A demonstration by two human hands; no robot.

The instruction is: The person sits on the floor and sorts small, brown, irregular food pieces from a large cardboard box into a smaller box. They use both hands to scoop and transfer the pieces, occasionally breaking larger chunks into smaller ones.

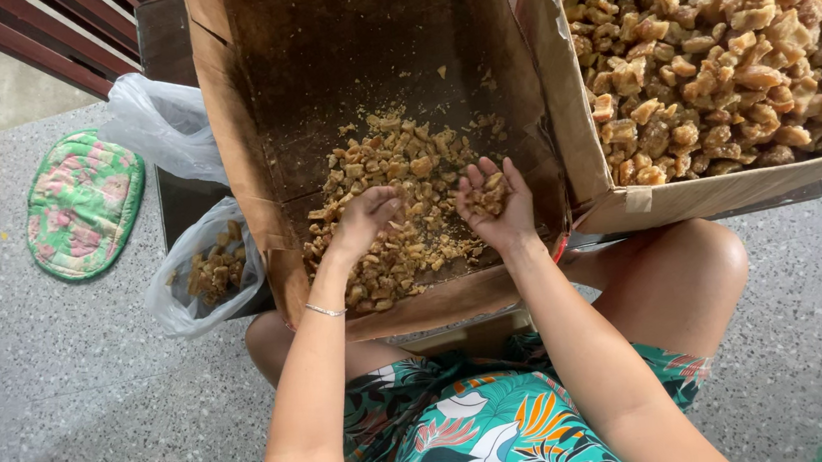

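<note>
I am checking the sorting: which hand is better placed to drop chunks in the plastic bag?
Probably left. The left hand is nearer the bag; the right hand cups chunks farther away.

Golden-brown chunks (pixel 398 202) lie heaped (crumbly, uneven) low in the open cardboard box (pixel 243 157); several rest in the cupped right hand (pixel 493 198).
</note>
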